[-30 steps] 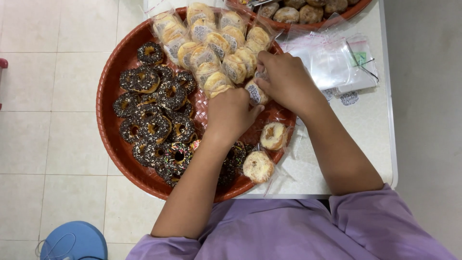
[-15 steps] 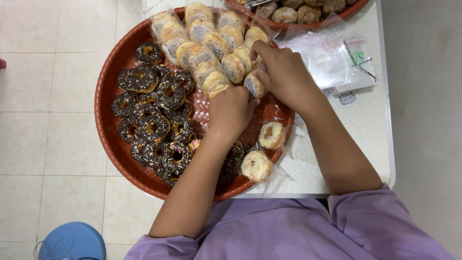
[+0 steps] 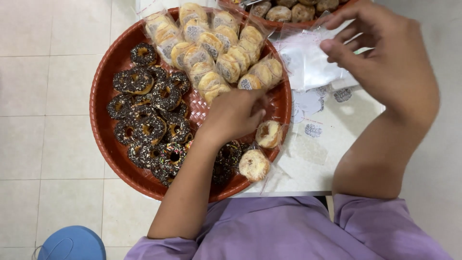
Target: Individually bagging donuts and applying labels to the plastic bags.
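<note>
My left hand [image 3: 233, 115] hovers low over a round red woven tray [image 3: 102, 130], fingers curled under, just below a row of pale donuts in clear wrappers [image 3: 211, 45]. Whether it holds anything is hidden. Two pale donuts [image 3: 267, 134] [image 3: 254, 164] lie to its right and below. Dark chocolate donuts with sprinkles [image 3: 149, 120] fill the tray's left half. My right hand [image 3: 385, 58] is raised at the top right, fingers spread, its fingertips at a stack of clear plastic bags [image 3: 308, 65] on the white table [image 3: 337, 144].
A second red tray with brown donuts [image 3: 293, 10] sits at the far edge. Loose clear bags with printed round marks lie between the tray and my right arm. A blue round object [image 3: 72, 243] stands on the tiled floor at the bottom left.
Both hands were together at a wrapped donut beside the wrapped row. My right hand has since lifted away to the bag stack on the right; my left hand stays over the tray.
</note>
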